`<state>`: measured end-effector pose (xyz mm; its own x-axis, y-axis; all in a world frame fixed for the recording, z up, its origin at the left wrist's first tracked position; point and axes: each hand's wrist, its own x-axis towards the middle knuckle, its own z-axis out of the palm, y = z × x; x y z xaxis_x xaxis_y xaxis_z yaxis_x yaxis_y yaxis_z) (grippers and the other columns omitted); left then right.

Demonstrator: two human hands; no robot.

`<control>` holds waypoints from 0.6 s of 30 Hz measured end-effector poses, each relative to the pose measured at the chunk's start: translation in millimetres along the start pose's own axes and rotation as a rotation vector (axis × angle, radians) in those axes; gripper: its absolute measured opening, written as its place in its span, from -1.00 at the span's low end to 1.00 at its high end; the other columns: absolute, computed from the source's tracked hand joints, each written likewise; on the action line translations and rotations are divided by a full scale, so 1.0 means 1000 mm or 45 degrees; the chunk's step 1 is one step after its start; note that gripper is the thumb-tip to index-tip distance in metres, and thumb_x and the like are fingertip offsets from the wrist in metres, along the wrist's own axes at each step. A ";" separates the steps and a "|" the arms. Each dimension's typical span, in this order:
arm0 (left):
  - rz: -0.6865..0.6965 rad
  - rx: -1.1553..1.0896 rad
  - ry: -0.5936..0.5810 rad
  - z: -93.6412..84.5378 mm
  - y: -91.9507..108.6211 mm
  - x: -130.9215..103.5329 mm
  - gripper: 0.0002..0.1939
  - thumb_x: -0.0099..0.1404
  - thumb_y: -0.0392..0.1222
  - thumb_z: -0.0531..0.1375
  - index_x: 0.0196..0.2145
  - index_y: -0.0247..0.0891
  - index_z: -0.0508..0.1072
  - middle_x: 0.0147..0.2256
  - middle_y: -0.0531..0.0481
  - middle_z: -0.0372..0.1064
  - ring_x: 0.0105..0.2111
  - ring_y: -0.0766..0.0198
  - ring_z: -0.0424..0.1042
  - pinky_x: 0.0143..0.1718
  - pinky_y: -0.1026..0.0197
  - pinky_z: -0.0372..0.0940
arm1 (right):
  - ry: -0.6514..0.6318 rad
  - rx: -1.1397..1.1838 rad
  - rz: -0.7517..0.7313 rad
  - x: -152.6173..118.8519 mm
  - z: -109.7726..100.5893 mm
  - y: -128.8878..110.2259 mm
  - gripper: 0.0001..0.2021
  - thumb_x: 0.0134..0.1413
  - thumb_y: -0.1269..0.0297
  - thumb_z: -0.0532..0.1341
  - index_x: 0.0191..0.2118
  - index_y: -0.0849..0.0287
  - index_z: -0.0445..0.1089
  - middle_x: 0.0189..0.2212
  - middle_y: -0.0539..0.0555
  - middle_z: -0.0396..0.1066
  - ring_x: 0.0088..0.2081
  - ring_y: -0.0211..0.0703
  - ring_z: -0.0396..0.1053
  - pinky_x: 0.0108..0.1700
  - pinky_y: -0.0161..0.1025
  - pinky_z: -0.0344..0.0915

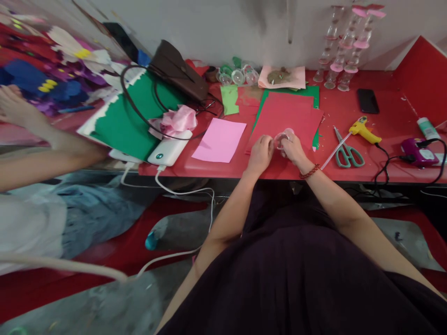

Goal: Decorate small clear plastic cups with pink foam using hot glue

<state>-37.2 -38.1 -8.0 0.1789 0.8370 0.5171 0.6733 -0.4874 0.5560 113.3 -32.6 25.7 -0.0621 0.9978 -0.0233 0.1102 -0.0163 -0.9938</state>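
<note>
Hands (260,152) near table edge (216,171)

A red table (391,128) carries the things; just beyond the left hand (260,153) and right hand (291,148) lies red paper (288,109), stacked over a green sheet (316,100); left of the left hand lies a pink sheet (219,140), with a light green slip (229,100) beyond it; well beyond both hands sit clear cups (238,77); right of the right hand lie scissors (345,146), then a yellow glue gun (365,130), with a phone (368,101) beyond; a purple box (419,152) sits farther right; beyond the right hand, rightward, stand clear towers (338,65).
</note>
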 end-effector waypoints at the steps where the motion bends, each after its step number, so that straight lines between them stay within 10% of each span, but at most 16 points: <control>1: -0.009 -0.010 0.009 0.000 -0.001 0.000 -0.81 0.53 -0.26 0.07 -0.30 -0.11 0.28 -0.25 -0.12 0.45 -0.19 0.12 0.44 -0.10 0.07 0.33 | -0.010 0.011 0.003 0.000 0.000 0.000 -0.90 0.09 0.42 0.09 -0.31 0.06 0.25 -0.50 -0.11 0.29 -0.66 -0.36 0.12 -0.62 -0.34 0.10; 18: -0.410 -0.090 0.371 -0.006 -0.008 0.006 -0.85 0.49 -0.31 0.12 -0.27 -0.16 0.42 -0.25 -0.09 0.54 -0.20 0.16 0.54 -0.04 0.11 0.38 | -0.084 0.061 -0.047 -0.002 -0.001 0.004 -0.89 0.12 0.43 0.08 -0.36 0.09 0.30 -0.52 -0.10 0.31 -0.70 -0.40 0.08 -0.69 -0.38 0.02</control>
<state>-45.5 -31.2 -5.7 -0.2487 0.8487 0.4668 0.6088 -0.2379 0.7569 114.9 -34.2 21.8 -0.1306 0.9914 0.0082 0.0591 0.0161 -0.9981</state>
